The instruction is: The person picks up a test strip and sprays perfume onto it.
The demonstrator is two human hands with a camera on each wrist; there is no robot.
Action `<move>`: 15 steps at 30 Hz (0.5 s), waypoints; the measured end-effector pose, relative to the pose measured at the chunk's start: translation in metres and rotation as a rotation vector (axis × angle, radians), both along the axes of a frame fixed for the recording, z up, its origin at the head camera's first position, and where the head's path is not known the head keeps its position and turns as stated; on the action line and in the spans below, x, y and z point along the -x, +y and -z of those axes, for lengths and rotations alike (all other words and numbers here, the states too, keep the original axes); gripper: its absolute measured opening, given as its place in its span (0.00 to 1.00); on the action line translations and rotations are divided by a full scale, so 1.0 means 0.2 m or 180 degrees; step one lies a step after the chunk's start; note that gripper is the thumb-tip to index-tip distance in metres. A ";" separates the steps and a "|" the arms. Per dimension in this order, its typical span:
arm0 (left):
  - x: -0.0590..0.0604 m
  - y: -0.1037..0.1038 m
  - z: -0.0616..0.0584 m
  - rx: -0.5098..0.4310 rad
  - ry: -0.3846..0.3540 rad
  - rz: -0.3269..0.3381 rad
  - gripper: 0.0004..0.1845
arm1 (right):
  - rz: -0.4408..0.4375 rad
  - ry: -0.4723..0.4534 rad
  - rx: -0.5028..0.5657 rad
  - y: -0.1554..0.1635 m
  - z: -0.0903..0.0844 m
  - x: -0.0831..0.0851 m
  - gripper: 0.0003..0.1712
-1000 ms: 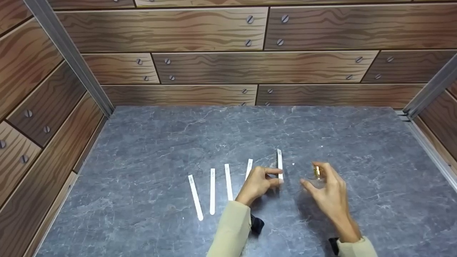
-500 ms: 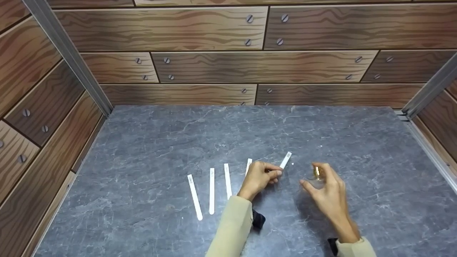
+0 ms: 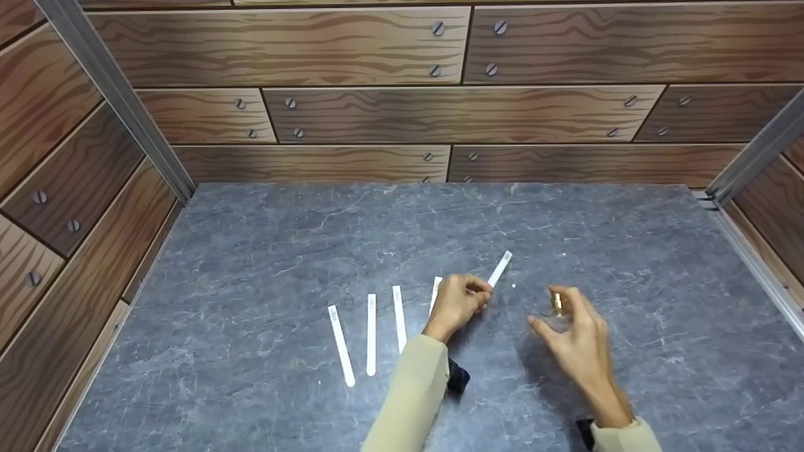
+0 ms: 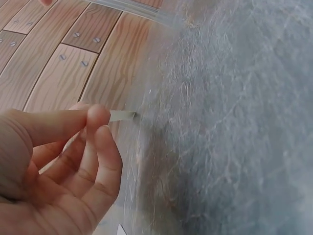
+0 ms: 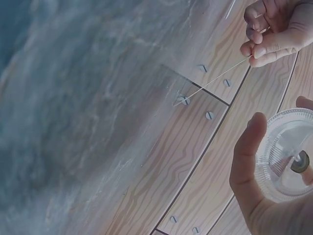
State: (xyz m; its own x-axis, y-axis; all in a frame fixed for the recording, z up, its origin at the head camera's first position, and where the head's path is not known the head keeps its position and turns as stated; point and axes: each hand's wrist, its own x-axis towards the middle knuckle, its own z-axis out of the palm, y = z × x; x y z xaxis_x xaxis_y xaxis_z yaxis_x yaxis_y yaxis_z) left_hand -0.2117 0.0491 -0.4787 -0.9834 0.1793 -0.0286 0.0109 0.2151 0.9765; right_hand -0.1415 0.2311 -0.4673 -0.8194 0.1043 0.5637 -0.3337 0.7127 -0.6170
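My left hand pinches the near end of a white paper test strip between thumb and fingers. That strip points away and to the right, and in the right wrist view its thin edge shows. On the right, my right hand holds a clear glass perfume bottle with a gold top between thumb and fingers. Its round, ribbed base faces the right wrist camera. Left of my left hand, several more strips lie side by side, including one at the far left; my hand and sleeve partly cover others.
The grey marbled tabletop lies under everything. Wood-patterned panels stand behind and at the sides, with metal posts at the corners. A tiny white speck lies between the hands.
The pinched strip has turned from nearly straight ahead to slanting right. My left hand has moved slightly away from me with it. My right hand and the perfume bottle have stayed almost still.
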 end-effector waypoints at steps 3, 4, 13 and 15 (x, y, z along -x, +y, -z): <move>0.01 0.00 -0.01 0.0053 0.0044 -0.0038 0.08 | 0.0006 0.0027 -0.0002 0.00 0.00 0.00 0.31; 0.01 0.00 -0.01 0.0049 0.0055 -0.0055 0.10 | 0.0000 0.0039 -0.0008 0.00 0.00 0.00 0.31; 0.01 -0.02 -0.01 -0.0130 -0.0141 -0.0107 0.19 | -0.0042 0.0154 -0.0034 0.01 0.01 0.00 0.31; 0.00 -0.03 -0.01 -0.0098 -0.0199 -0.0105 0.19 | -0.0046 0.0144 -0.0038 0.01 0.01 -0.01 0.32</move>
State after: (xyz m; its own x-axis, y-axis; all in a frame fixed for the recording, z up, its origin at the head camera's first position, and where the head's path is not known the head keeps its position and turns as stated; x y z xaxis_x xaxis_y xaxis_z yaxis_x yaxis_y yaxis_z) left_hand -0.2114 0.0422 -0.4771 -0.9853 0.1484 -0.0850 -0.0569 0.1843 0.9812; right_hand -0.1401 0.2334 -0.4689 -0.7943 0.0859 0.6014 -0.3714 0.7148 -0.5925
